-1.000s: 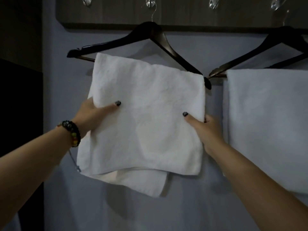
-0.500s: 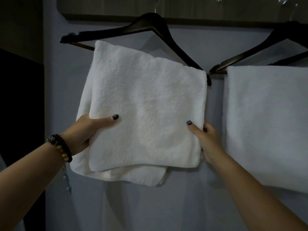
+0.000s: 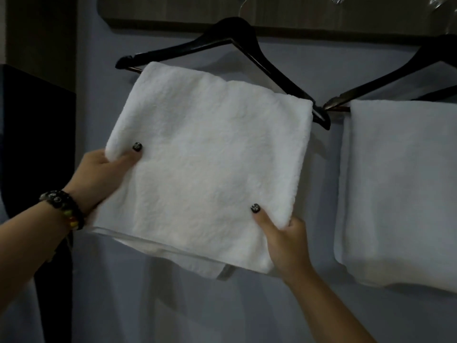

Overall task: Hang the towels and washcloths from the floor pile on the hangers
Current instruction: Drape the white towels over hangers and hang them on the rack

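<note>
- Since half a second ago my right hand point(image 3: 284, 237) has slid down toward the lower right corner of the white towel point(image 3: 205, 167), while my left hand point(image 3: 103, 175) sits higher on the left edge than it did; the hanger now tilts more steeply down to the right.
- Behind everything I see a grey-blue wall point(image 3: 247, 305), with a dark wooden hook board point(image 3: 173, 13) running across the top.
- At the right, a second white towel point(image 3: 400, 189) hangs folded over the bar of a second black hanger point(image 3: 385, 78), just beside the first and apart from it.
- White towel: draped in a fold over the bar of the black hanger point(image 3: 237, 35), front layer shorter than the back one showing below.
- Left hand: pinching the towel's left edge, thumb on the front, fingers hidden behind.
- Right hand: gripping the lower right edge, thumb on the front, fingers wrapped behind.
- A beaded bracelet point(image 3: 64, 209) circles my left wrist.
</note>
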